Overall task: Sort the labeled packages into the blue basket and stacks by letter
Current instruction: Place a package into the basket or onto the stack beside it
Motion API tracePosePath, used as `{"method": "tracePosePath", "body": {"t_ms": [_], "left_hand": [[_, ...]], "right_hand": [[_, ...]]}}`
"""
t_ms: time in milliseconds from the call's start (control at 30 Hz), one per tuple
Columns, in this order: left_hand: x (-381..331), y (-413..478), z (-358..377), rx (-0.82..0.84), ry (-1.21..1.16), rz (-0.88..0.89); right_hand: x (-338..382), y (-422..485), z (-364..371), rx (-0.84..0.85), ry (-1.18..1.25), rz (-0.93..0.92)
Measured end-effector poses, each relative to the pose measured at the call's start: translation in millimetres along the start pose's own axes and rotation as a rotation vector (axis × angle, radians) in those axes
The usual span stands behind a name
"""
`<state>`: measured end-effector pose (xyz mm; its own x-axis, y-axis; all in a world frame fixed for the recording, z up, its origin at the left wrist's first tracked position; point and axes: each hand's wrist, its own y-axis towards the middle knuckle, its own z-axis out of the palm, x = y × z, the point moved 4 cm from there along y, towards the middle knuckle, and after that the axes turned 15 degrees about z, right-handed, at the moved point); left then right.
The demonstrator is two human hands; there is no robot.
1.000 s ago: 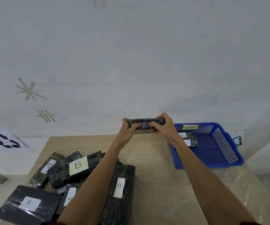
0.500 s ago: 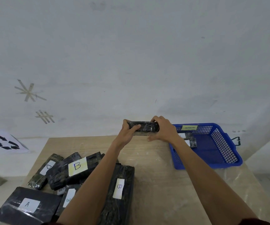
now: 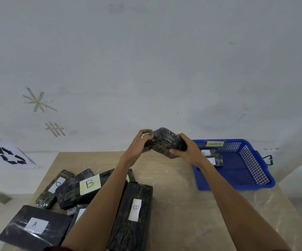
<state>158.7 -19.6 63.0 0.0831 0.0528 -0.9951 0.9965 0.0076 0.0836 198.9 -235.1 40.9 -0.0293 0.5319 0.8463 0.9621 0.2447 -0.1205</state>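
Gripping a dark wrapped package at both ends, the left hand and right hand hold it in the air above the far edge of the surface, just left of the blue basket. The fingers of both hands are curled round it. Its letter cannot be read: only a white sliver shows beside the left fingers, and the hands cover both ends.

In the basket lie two packages, partly hidden by the right wrist; one label seems to read B, the other is blurred. The yellow tag on the basket's far wall is too small to read surely.

Near left lie the unsorted ones: an A package cut off by the frame edge, a D package, and two B packages, with others buried beneath and under the left forearm.

Half a second ago the held package lay flat and edge-on between the hands; it is now tipped so that a broad face shows.
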Motion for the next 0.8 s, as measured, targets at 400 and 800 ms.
{"method": "tracePosePath", "body": {"t_ms": [400, 800], "left_hand": [[-22, -3, 20, 0.022, -0.022, 0.164], [-21, -3, 21, 0.059, -0.008, 0.13]], "right_hand": [[3, 8, 12, 0.008, 0.14, 0.034], [4, 12, 13, -0.007, 0.101, 0.019]]}}
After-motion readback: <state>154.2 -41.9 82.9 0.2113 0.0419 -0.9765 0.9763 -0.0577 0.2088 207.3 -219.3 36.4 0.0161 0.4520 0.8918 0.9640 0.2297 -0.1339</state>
